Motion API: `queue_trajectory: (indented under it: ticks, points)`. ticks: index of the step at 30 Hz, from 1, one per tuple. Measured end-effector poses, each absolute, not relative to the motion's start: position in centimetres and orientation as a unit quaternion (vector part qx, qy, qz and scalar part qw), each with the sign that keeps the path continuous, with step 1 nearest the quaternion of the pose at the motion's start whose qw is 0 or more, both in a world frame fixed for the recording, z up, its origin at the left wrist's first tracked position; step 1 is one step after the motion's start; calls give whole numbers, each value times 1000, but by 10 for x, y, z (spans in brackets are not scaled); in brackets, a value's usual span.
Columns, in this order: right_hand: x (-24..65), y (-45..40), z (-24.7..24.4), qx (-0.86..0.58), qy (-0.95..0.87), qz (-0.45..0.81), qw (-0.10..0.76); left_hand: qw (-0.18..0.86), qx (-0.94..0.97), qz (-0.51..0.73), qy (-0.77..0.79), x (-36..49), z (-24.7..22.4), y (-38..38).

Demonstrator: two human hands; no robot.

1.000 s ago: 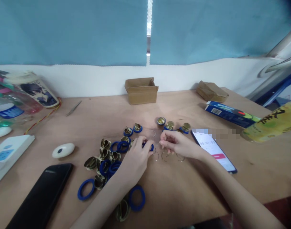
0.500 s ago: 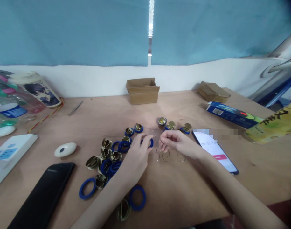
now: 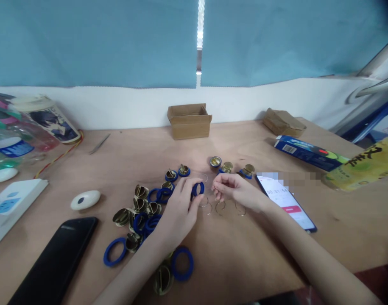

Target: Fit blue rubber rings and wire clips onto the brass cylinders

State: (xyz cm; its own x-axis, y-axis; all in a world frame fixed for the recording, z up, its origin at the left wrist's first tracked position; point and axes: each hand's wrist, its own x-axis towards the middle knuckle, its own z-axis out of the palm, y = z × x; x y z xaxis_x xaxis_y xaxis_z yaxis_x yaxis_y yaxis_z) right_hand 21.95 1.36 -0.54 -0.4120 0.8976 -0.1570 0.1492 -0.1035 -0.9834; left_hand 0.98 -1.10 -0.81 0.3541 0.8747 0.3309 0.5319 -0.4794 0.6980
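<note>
- Nearest, a loose ring (image 3: 191,264) lay flat beside a brass piece (image 3: 163,280).
- Thin wires (image 3: 216,208) lay just on the near side of the fingertips.
- The left hand (image 3: 179,207) gripped the held ring (image 3: 202,188) between thumb and fingers, its face tilted.
- That ring was just left of, and apart from, the right hand (image 3: 236,190).
- Right fingertips nearly met; whether they pinched something tiny, I could not tell.
- Beyond stood brass-and-blue pieces (image 3: 227,166).

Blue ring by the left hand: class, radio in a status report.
Left hand gripping blue ring. Right hand pinched nearby, contents unclear. Loose wire rings close by, possible snag.
</note>
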Motion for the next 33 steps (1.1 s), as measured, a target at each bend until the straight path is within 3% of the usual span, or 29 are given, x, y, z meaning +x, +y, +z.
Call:
queue_trajectory:
  ticks: [15,33]
  points:
    - [220,15,-10,-478,-601,581,270,324,723,396,464,12,-8,-10]
    - [219,12,-1,-465,-618,567,284,457,651,423,434,12,-15,-5]
